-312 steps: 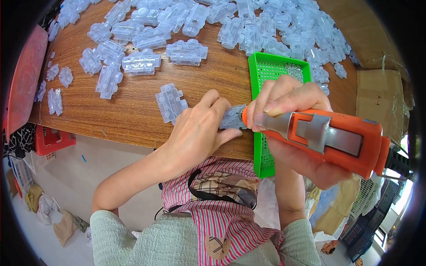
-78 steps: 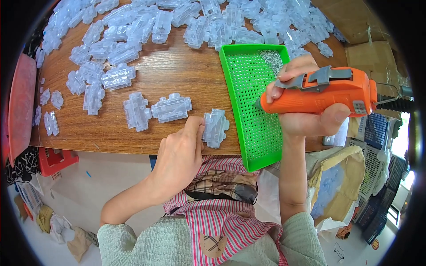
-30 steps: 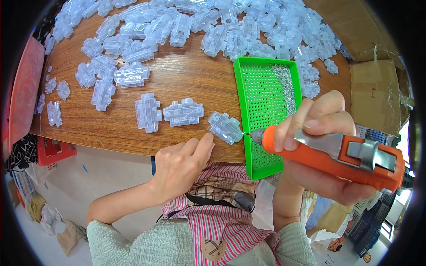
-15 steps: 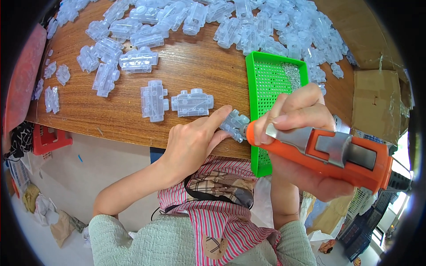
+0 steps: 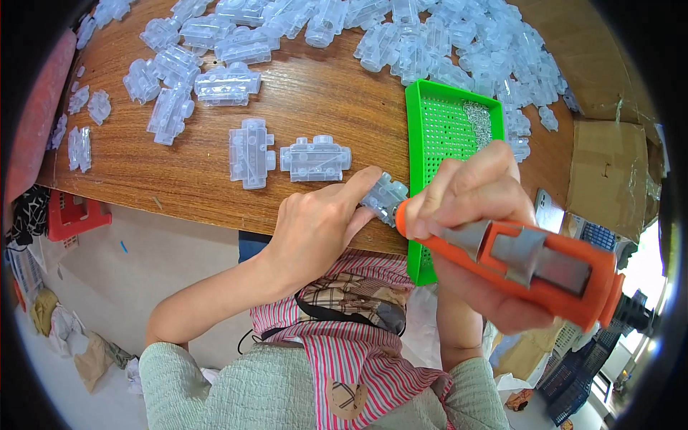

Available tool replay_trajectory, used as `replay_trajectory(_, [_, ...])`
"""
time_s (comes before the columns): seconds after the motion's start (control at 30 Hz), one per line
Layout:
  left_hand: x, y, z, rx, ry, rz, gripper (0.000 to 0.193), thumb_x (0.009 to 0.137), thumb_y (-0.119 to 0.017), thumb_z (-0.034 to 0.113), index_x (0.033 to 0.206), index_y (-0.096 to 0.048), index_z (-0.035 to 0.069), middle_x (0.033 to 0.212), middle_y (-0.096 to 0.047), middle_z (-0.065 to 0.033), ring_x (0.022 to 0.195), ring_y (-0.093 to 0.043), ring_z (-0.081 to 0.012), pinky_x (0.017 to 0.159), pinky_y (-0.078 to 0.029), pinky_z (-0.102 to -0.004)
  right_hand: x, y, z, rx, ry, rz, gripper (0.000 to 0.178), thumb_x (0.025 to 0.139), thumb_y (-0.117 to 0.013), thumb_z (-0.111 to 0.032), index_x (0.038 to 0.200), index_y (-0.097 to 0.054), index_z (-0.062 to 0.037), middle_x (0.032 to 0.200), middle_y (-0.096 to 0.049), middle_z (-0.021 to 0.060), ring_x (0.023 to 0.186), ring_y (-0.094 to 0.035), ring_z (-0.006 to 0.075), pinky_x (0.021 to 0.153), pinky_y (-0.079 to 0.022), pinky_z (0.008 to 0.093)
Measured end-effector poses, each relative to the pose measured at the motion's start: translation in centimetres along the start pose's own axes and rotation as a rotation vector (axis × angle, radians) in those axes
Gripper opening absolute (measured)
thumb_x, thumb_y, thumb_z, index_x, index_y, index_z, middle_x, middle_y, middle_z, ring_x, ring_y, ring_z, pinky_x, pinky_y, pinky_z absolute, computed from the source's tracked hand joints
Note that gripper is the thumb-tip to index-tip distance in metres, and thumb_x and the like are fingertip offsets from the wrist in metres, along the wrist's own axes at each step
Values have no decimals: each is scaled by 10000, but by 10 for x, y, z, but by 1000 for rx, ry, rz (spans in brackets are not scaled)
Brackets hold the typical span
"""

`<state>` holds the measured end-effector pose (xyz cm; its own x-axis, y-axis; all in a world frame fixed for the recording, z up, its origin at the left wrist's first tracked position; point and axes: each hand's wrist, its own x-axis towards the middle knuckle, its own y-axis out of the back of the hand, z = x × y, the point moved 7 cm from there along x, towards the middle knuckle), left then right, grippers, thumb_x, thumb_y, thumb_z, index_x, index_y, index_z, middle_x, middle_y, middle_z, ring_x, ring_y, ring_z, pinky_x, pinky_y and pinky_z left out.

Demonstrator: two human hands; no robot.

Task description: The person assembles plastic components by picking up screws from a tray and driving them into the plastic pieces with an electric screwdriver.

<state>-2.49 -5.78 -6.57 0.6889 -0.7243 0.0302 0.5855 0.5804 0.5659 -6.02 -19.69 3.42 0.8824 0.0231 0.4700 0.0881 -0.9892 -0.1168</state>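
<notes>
My left hand grips a small clear plastic housing near the table's front edge, thumb and forefinger on its left side. In my right hand is an orange electric screwdriver, its fingers wrapped round the body. The tool lies slanted, with its nose against the right side of the housing; the exact tip is hidden. Left of my left hand lie two more clear plastic housings, one upright and one sideways. Just behind the screwdriver's nose is a green perforated tray with many small silver screws in its far corner.
A large heap of clear plastic housings covers the far side of the wooden table. A cardboard box stands at the right edge. A red plastic stool is on the floor at left. The screwdriver's black cord trails right.
The screwdriver's rear end has swung slightly down, its nose still at the housing. The left hand keeps its hold. The whole view has shifted a little.
</notes>
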Motion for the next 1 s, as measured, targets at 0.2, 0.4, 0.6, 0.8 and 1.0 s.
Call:
replay_trajectory(0.2, [3,0,-1,-32,2,-12,411,833,-698,118,1207,-532,84,835,-680,-155,735,-673,-348,566,-514,-460,0,3,0,27,-10,21,1018,765,-518,-831,1050,-554,147,958,-412,113,746,-544,208,569,-507,335])
replay_trajectory(0.4, [7,-2,2,31,-70,-22,469,843,-680,109,1283,-516,99,816,-665,-143,700,-662,-351,551,-509,-457,4,13,-9,13,19,45,1018,783,-504,-822,1061,-557,156,954,-417,113,755,-551,217,575,-514,341])
replay_trajectory(0.6, [12,5,21,159,-1,-130,654,898,-606,49,1484,-343,172,891,-660,-170,719,-647,-365,594,-510,-453,-6,58,-24,14,27,548,1028,766,-466,-855,995,-597,138,855,-443,69,644,-552,216,501,-512,354])
replay_trajectory(0.8, [3,0,20,-4,228,-174,200,986,-549,185,1010,-481,-2,716,-631,-238,644,-631,-445,535,-488,-508,-25,70,2,-159,-56,662,955,679,-638,-814,952,-528,95,827,-505,92,607,-614,233,494,-545,331])
replay_trajectory(1.0, [5,-25,4,-142,290,-167,265,1017,-528,230,896,-501,-4,590,-603,-129,471,-613,-203,441,-452,-331,-27,71,15,-17,-47,727,1005,735,-462,-883,901,-596,99,822,-506,117,603,-577,242,481,-500,340])
